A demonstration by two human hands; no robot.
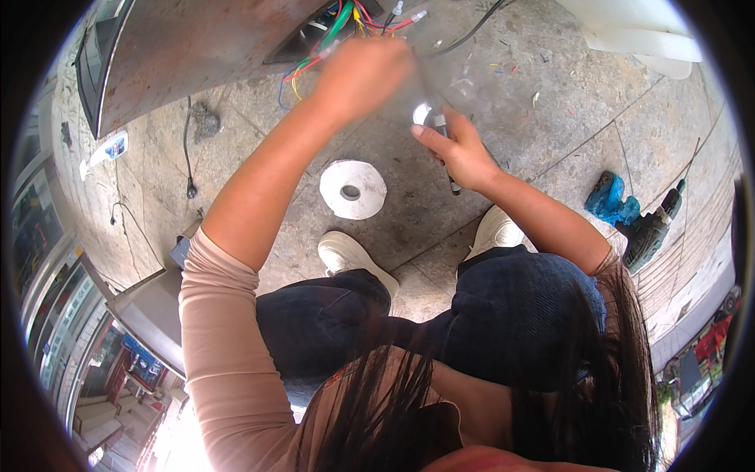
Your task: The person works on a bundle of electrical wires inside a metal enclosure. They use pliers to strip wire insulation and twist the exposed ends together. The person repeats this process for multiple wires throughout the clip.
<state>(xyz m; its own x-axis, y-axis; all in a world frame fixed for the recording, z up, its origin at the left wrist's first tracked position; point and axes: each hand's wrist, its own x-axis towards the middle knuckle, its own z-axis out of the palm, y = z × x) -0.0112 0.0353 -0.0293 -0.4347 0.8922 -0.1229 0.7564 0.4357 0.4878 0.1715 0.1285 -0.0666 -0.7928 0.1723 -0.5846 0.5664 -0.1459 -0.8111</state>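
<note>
My left hand (371,74), blurred, is closed in front of a bundle of coloured wires (357,17) that comes out of an opening in a rusty metal cabinet (194,53). Whether its fingers grip something is hidden. Some of the wires end in clear connector caps. Lower and to the right, my right hand (463,147) is closed around a dark-handled tool (437,121) with a shiny part at its upper end; its exact kind cannot be told. A flat white roll (354,197) with a round hole lies on the floor below my hands.
Black cables (187,147) and a spray bottle (115,146) lie on the floor at left. Wire scraps (513,69) are scattered at upper right, near a white plastic object (643,41). A cordless-style power tool (652,230) and blue plastic (610,199) lie at right.
</note>
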